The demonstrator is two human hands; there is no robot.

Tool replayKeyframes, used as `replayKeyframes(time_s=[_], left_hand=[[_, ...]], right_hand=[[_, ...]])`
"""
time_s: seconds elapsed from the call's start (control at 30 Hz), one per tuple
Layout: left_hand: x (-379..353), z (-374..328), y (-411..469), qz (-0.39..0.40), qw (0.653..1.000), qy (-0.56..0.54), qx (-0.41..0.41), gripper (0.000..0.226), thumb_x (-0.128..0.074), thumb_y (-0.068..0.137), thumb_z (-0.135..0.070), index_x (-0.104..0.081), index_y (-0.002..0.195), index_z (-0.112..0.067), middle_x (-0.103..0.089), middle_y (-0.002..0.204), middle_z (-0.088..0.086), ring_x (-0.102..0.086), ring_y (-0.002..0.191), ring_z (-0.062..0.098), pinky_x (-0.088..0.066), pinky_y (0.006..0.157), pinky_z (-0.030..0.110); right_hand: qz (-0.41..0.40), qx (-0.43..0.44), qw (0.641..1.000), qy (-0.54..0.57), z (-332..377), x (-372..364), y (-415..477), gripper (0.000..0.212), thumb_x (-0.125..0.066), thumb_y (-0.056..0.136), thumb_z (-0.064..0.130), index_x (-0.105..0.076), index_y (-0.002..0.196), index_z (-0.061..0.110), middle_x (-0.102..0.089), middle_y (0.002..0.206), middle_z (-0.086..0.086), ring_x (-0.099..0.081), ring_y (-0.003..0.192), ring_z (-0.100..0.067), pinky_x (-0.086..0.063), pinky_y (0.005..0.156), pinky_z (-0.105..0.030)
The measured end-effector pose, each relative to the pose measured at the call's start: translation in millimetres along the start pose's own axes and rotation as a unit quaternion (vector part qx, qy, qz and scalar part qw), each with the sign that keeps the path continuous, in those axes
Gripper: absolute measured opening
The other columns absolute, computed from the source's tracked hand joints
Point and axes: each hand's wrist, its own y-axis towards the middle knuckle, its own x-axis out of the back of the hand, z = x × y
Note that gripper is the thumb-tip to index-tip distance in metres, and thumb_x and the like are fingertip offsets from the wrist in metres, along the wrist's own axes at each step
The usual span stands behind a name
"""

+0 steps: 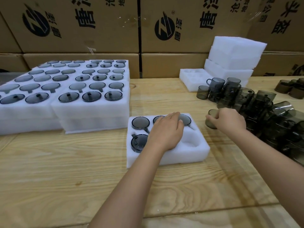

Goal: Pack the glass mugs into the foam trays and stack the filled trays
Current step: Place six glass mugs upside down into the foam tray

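glass mugs [140, 123] fill four pockets of the near foam tray [181, 158]; its near right pocket is bare, the near middle one hidden under the left hand [166, 132], fingers straight across the tray. the right hand [230, 120] curls its fingers round a loose mug [211, 119] just right of it. filled trays [92, 109] sit stacked far left; a pile of loose mugs [263, 109] and empty trays [233, 60] on the desk [65, 178] at right suggest much is left.

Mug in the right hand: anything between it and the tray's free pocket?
Nothing visible. Only bare table lies between the mug and the foam tray's empty near-right pocket; the left hand rests on its middle, beside that pocket.
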Motion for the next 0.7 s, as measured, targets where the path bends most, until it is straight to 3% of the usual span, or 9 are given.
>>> replayKeyframes(time_s=[0.07,0.17,0.27,0.37,0.5,0.6,0.7], left_hand=[[1.0,-0.3,-0.6,-0.005,0.999,-0.034,0.012,0.045,-0.025,0.102,-0.027,-0.034,0.144,-0.014,-0.047,0.142,0.007,-0.039,0.129,0.027,-0.028,0.103,0.036],[2.3,-0.6,-2.7,-0.017,0.996,-0.083,0.030,0.045,-0.026,0.102,-0.029,-0.036,0.143,-0.017,-0.049,0.140,0.007,-0.043,0.127,0.027,-0.035,0.100,0.037],[3.5,-1.6,-3.9,-0.026,0.994,-0.096,0.035,0.044,-0.026,0.101,-0.029,-0.037,0.143,-0.018,-0.048,0.142,0.004,-0.043,0.128,0.025,-0.036,0.100,0.037],[3.8,-1.4,-4.4,-0.035,0.993,-0.108,0.039,0.044,-0.026,0.101,-0.029,-0.037,0.143,-0.019,-0.052,0.138,0.005,-0.045,0.125,0.025,-0.038,0.098,0.037],[0.9,-0.5,-8.4,-0.076,0.991,-0.102,0.032,0.042,-0.029,0.100,-0.028,-0.043,0.139,-0.020,-0.060,0.124,0.003,-0.052,0.114,0.022,-0.041,0.084,0.034],[-0.7,0.7,-12.3,-0.113,0.990,-0.089,0.009,0.037,-0.035,0.099,-0.025,-0.050,0.132,-0.021,-0.064,0.112,-0.001,-0.055,0.104,0.018,-0.042,0.076,0.032],[0.6,1.5,-17.1,-0.161,0.979,-0.120,-0.023,0.031,-0.040,0.098,-0.021,-0.059,0.123,-0.020,-0.067,0.110,-0.006,-0.057,0.095,0.013,-0.045,0.080,0.030]], right_hand=[[-0.024,0.020,0.999,-0.030,1.0,0.4,-13.6,0.048,-0.050,0.085,0.061,-0.058,0.065,0.017,-0.064,0.075,-0.006,-0.057,0.081,-0.028,-0.036,0.074,-0.035],[-0.070,0.053,0.996,0.001,-2.5,-2.8,-35.6,0.049,-0.055,0.082,0.061,-0.043,0.057,0.021,-0.054,0.065,0.001,-0.048,0.070,-0.024,-0.034,0.077,-0.037],[-0.118,0.064,0.986,0.095,-6.3,-14.4,-55.9,0.046,-0.066,0.078,0.052,-0.045,0.058,0.016,-0.051,0.072,-0.001,-0.049,0.073,-0.026,-0.035,0.075,-0.037],[-0.145,0.036,0.970,0.191,-3.5,-25.6,-66.1,0.045,-0.075,0.073,0.043,-0.046,0.062,0.010,-0.043,0.089,-0.004,-0.048,0.079,-0.027,-0.038,0.069,-0.032],[-0.138,-0.014,0.956,0.259,0.6,-33.3,-69.1,0.044,-0.078,0.071,0.040,-0.046,0.066,0.010,-0.042,0.104,-0.007,-0.047,0.083,-0.021,-0.035,0.069,-0.029],[-0.134,-0.048,0.949,0.282,2.3,-32.7,-71.4,0.042,-0.078,0.072,0.037,-0.045,0.065,0.012,-0.046,0.091,-0.003,-0.045,0.078,-0.019,-0.028,0.064,-0.028],[-0.179,-0.069,0.925,0.327,1.9,-23.8,-73.9,0.038,-0.078,0.071,0.033,-0.049,0.064,0.010,-0.048,0.085,-0.001,-0.045,0.076,-0.018,-0.022,0.061,-0.024]])
